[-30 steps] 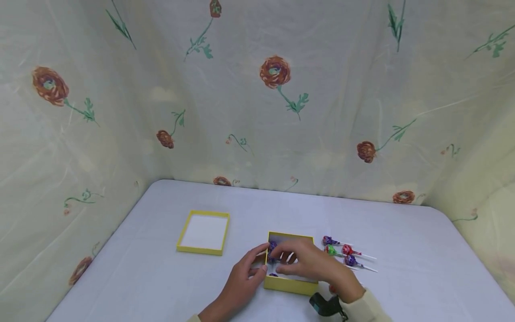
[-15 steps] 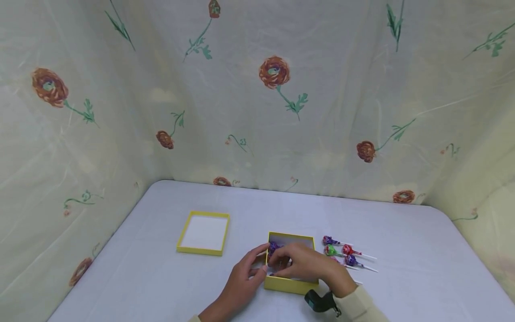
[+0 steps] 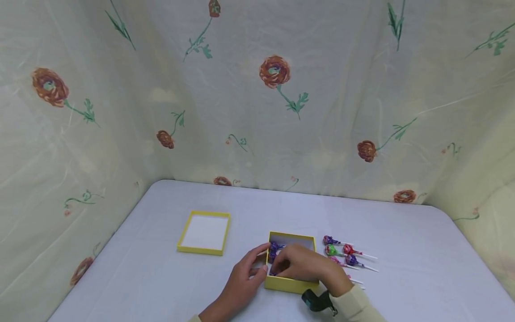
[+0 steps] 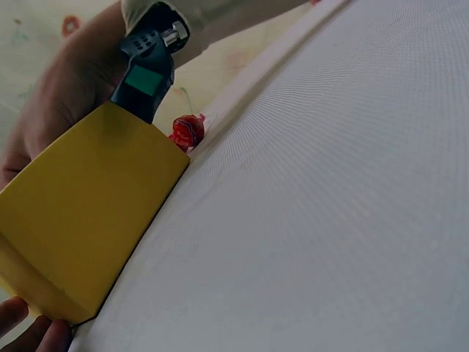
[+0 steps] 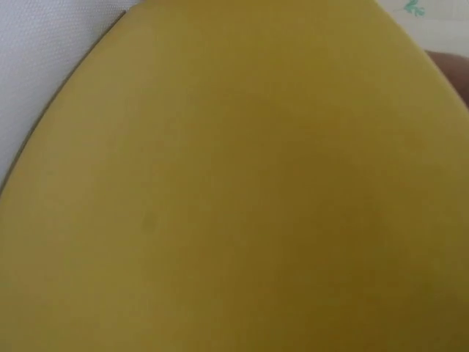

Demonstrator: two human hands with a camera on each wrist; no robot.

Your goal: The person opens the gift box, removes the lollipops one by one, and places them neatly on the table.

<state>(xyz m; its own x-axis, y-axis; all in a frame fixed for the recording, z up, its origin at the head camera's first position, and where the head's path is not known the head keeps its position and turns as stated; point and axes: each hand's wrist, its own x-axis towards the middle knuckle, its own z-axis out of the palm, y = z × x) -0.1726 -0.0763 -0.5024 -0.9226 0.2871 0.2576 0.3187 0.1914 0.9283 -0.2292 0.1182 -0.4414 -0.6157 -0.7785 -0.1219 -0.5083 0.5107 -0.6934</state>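
Observation:
A yellow box (image 3: 287,285) with its top uncovered stands on the white table, with purple-wrapped lollipops (image 3: 274,247) along its left inner side. My left hand (image 3: 243,273) rests against the box's left wall, thumb and fingers spread along it. Reaching into the box from the right, my right hand (image 3: 303,264) has its fingers bent down and pinches a purple lollipop (image 3: 273,273), mostly hidden, near the front left corner. In the left wrist view, fingertips (image 4: 53,336) touch the bottom corner of the box. The right wrist view is filled by the yellow box wall (image 5: 234,176).
Right of the box lie several wrapped lollipops: green (image 3: 331,250), red (image 3: 347,249), purple (image 3: 352,260) and pink (image 3: 335,260). A yellow-rimmed lid (image 3: 203,230) lies inside-up at the left. Flowered cloth (image 3: 273,134) hangs around the table.
My right hand has moved down and toward the front left corner of the box, its fingers closing in on the purple lollipop there. My left hand stays in place.

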